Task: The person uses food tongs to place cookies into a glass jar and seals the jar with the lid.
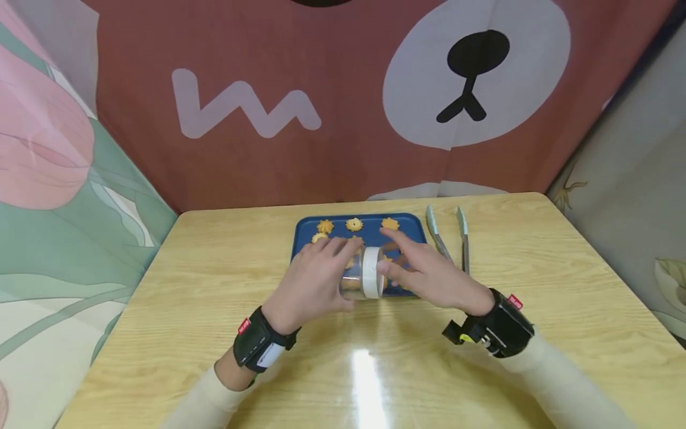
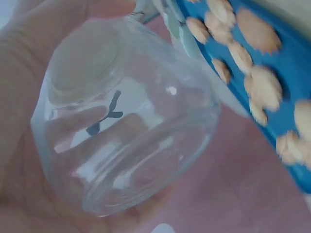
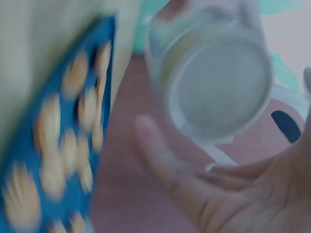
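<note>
The lid (image 1: 371, 273) is white; the jar (image 2: 129, 116) clear; the tray (image 1: 301, 229) blue; the cookies (image 1: 354, 224) golden; the tabletop (image 1: 225, 262) yellowish wood-grain; the backdrop (image 1: 343, 89) reddish-brown.

Cream sleeves (image 1: 570, 381) and red-tagged black wristbands (image 1: 258, 342) are worn.

On the desk (image 1: 230, 256) before me: tray (image 1: 372, 224), cookies (image 1: 325, 226) on it. Tongs (image 1: 464, 244) lie just right of the tray. Jar (image 1: 352, 281) is between my left hand (image 1: 316, 268) and right hand (image 1: 429, 271), lid (image 1: 371, 273) to the right.
</note>
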Demonstrator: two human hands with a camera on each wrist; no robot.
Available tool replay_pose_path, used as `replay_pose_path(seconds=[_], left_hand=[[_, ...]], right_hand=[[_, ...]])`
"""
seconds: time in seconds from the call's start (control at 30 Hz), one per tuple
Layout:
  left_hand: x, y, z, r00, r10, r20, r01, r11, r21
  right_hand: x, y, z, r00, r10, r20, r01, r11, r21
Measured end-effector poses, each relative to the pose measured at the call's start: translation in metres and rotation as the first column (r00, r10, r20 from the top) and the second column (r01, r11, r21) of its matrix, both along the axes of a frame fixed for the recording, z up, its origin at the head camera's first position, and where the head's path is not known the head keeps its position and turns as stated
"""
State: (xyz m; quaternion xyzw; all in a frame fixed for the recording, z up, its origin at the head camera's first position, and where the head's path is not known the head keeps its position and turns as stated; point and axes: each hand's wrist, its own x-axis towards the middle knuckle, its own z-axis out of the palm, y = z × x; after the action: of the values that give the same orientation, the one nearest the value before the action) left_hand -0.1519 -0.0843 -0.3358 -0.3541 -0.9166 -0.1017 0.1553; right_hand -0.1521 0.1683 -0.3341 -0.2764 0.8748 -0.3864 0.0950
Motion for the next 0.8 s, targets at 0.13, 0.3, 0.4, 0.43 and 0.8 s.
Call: replay_pose_path(seconds=[0.13, 0.3, 0.4, 0.43, 0.8], left_hand=[[0.002, 0.001, -0.002, 0.994, 0.008, -0.105, -0.010, 1.000, -0.020], [0.003, 0.001, -0.002, 0.992, 0.005, -0.128, -0.008, 1.000, -0.021], [0.004, 0.001, -0.003, 0.992, 0.001, -0.123, -0.002, 1.000, -0.010], [0.004, 0.000, -0.003, 0.992, -0.002, -0.122, 0.001, 1.000, -0.004], [0.000, -0.006, 0.000, 0.998, -0.009, -0.064, 0.010, 1.000, 0.021]], right_hand=[[-0.003, -0.007, -0.008, 0.976, 0.014, 0.218, 0.011, 0.994, -0.110], [-0.003, -0.012, -0.015, 0.976, 0.040, 0.212, -0.002, 0.985, -0.174], [-0.001, -0.014, -0.016, 0.996, 0.051, 0.073, -0.042, 0.992, -0.122], [0.000, -0.014, -0.017, 0.998, 0.060, 0.005, -0.060, 0.994, -0.096], [-0.001, -0.014, -0.020, 0.700, 0.188, -0.689, -0.086, 0.980, 0.179]])
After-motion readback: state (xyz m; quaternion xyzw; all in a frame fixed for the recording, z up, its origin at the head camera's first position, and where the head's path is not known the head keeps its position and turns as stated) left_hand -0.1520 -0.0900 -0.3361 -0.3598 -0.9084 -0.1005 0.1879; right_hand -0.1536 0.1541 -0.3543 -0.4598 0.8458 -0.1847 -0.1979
